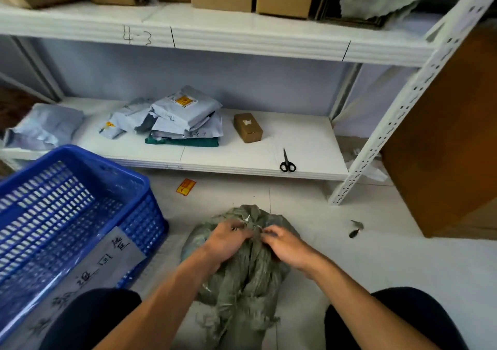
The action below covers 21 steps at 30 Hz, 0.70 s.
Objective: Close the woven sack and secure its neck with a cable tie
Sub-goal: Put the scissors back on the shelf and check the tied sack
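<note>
Crouched over a grey-green woven sack (242, 274) on the tiled floor (349, 255), between the knees and just beside a blue plastic crate (80, 215). Neck gathered into a rope-like twist at the top, with a white cable tie (247, 218) looped about it and one pale end poking up clear of the fabric. Left hand (228, 240) curled round the bunched neck just below the tie, fingertips pinching cloth. Right hand (286, 244) pinching at the tie from the other side, seemingly on the strap; too small to tell head from tail. Probably mid-cinch, with the closure nearly done.

To finish well: hold the gather tight with the left hand against folds slipping out under the loop. Pull the free tail straight through the head, not sideways, to a hard bite in the weave. Check for loose corners of sacking above the tie. Scissors (287, 162) lying on the lower shelf (242, 158), well apart from the sack, handy for trimming the tail if wanted.
</note>
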Tool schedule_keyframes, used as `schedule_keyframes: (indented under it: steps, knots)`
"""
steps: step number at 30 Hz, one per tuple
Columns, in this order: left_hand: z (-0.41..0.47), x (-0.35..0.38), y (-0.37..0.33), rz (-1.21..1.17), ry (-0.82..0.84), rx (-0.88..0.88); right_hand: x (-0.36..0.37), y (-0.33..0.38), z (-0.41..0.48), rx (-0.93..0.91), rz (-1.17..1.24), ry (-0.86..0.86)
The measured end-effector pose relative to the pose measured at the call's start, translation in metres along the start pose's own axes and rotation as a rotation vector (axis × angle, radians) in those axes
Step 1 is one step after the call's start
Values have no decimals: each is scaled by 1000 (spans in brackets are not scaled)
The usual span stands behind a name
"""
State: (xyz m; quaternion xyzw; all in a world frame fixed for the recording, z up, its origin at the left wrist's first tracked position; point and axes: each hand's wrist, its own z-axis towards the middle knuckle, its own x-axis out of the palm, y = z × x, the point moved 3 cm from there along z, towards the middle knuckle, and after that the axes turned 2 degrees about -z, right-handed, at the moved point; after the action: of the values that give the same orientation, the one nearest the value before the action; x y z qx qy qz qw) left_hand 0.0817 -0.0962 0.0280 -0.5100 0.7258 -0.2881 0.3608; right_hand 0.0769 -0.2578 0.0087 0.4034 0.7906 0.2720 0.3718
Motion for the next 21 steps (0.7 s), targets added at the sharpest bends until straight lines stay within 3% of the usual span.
schedule_keyframes:
  steps: [5,9,15,21]
  knots:
    - [-37,15,10,101,13,91,4,-18,-42,35,17,-34]
    - [-72,18,32,323,8,154,16,-27,-65,36,21,-52]
    - [-110,20,71,442,86,67,34,-32,-96,31,47,-103]
    - [-126,23,81,673,-108,166,66,-33,-118,13,-50,11]
